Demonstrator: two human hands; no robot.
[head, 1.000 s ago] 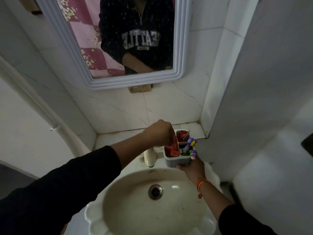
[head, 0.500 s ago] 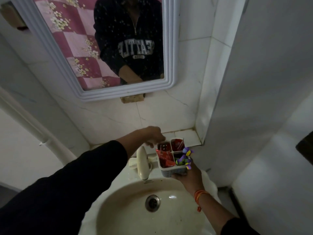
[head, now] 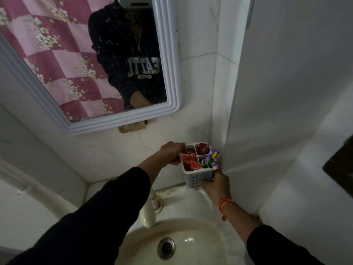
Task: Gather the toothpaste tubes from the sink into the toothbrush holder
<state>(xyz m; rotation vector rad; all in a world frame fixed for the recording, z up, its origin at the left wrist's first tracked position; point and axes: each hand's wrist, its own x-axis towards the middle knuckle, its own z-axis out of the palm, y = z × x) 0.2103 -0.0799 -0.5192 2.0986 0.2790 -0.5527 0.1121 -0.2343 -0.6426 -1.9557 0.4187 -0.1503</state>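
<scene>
The white perforated toothbrush holder [head: 199,177] is up in the back right corner, above the ledge behind the sink. My right hand [head: 215,183] grips its lower right side. My left hand [head: 172,151] grips its left rim. Red toothpaste tubes [head: 189,162] stick out of the front left compartment, and another red tube [head: 203,147] shows in the back right one. Purple, yellow and green toothbrushes [head: 211,160] fill the front right compartment. The cream sink [head: 206,243] below shows only its drain [head: 166,248].
A cream tap [head: 148,213] stands at the sink's back edge, just under my left forearm. The mirror [head: 86,60] hangs on the tiled wall above. A white wall [head: 286,92] juts out close on the right of the holder.
The holder has gone up and back toward the corner, held in my right hand. My left hand, which was above the compartments, has come onto the holder's left rim.
</scene>
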